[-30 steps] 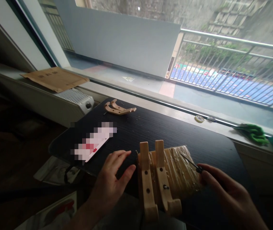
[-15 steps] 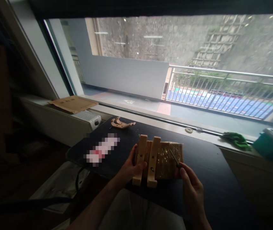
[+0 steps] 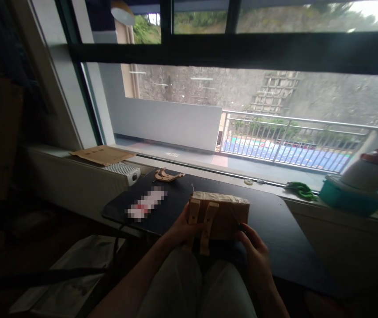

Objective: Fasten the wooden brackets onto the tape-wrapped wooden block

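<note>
Two pale wooden bracket-shaped pieces with holes, a left one (image 3: pixel 194 213) and a right one (image 3: pixel 211 216), lie side by side against a brown cardboard box (image 3: pixel 226 221). My left hand (image 3: pixel 183 230) is closed on the left end, its thumb across the wooden pieces and its fingers hidden behind. In my right hand (image 3: pixel 257 249) is a slim screwdriver (image 3: pixel 241 227), its dark handle pinched and its thin shaft pointing up and left across the box's face. The right fingers are close to the box's lower right edge; whether they touch it I cannot tell.
Curved wooden pieces (image 3: pixel 167 176) lie at the back left of the dark table (image 3: pixel 275 229), near a pixelated pale item (image 3: pixel 147 203). On the sill are a brown envelope (image 3: pixel 103 154), a green cloth (image 3: pixel 300 190) and a teal container (image 3: pixel 351 196). My knees are below the box.
The view has tilted up, showing more window. The box has tipped so its taped top edge faces up and its front is steeper. Both hands keep their holds.
</note>
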The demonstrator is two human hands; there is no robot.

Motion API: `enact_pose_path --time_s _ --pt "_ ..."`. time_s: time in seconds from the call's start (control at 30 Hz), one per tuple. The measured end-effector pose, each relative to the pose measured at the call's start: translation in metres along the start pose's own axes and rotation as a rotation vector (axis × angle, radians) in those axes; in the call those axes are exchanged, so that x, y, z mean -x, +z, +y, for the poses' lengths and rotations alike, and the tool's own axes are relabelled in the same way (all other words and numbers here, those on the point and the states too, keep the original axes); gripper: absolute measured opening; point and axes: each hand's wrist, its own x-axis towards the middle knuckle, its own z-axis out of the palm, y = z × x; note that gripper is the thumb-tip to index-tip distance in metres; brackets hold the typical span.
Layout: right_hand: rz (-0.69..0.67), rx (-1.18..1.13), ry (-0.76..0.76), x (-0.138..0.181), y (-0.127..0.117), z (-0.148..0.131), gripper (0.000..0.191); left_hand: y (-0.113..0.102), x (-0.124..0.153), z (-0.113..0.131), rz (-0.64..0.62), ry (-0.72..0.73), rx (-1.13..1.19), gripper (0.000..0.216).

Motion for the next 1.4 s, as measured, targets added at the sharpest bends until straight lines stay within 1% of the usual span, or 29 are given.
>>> enact_pose_path --time_s 0.1,0.17,0.2,0.27,0.33,0.47,0.53,0.6,0.73,0.87,1.0,1.1,1.17,1.27,1.4 --pt "0.033 0.04 -0.029 0.016 -0.002 -0.004 0.044 0.005 0.002 -0.001 0.028 0.052 -0.006 0.068" --pt "0.115 0.098 -0.072 0.029 -0.002 -0.005 0.042 0.008 0.001 -0.007 0.066 0.09 0.006 0.065" --pt "0.129 0.128 -0.1 0.036 -0.002 -0.006 0.041 0.009 0.0 -0.01 0.094 0.118 0.005 0.064" --pt "0.071 0.189 -0.177 0.049 0.0 -0.006 0.04 0.011 -0.002 -0.016 0.133 0.175 0.013 0.062" --pt "0.013 0.26 -0.225 0.058 0.002 -0.006 0.039 0.012 -0.004 -0.019 0.174 0.192 0.016 0.062" --pt "-0.001 0.378 -0.228 0.068 0.006 -0.004 0.04 0.015 -0.003 -0.014 0.228 0.205 -0.008 0.061" --pt "-0.02 0.413 -0.269 0.068 0.009 -0.005 0.041 0.016 -0.002 -0.011 0.232 0.203 -0.014 0.062" --pt "-0.023 0.461 -0.346 0.065 0.012 -0.007 0.041 0.017 -0.001 -0.01 0.226 0.208 -0.024 0.063" --pt "-0.027 0.651 -0.471 0.054 0.019 -0.018 0.038 0.017 -0.003 -0.013 0.216 0.22 -0.046 0.065" --pt "-0.075 0.828 -0.498 0.046 0.023 -0.031 0.037 0.015 -0.004 -0.017 0.174 0.22 -0.05 0.067" --pt "-0.109 0.932 -0.5 0.045 0.025 -0.038 0.035 0.012 -0.006 -0.022 0.168 0.217 -0.049 0.072" --pt "-0.11 1.002 -0.51 0.045 0.025 -0.042 0.034 0.009 -0.01 -0.027 0.128 0.238 -0.045 0.076" --pt "-0.117 1.046 -0.525 0.045 0.024 -0.046 0.033 0.007 -0.012 -0.03 0.101 0.236 -0.032 0.075" --pt "-0.152 1.118 -0.561 0.043 0.022 -0.054 0.032 0.004 -0.014 -0.033 0.092 0.225 -0.02 0.072" --pt "-0.224 1.253 -0.626 0.039 0.018 -0.067 0.031 0.002 -0.013 -0.028 0.1 0.217 -0.035 0.067"
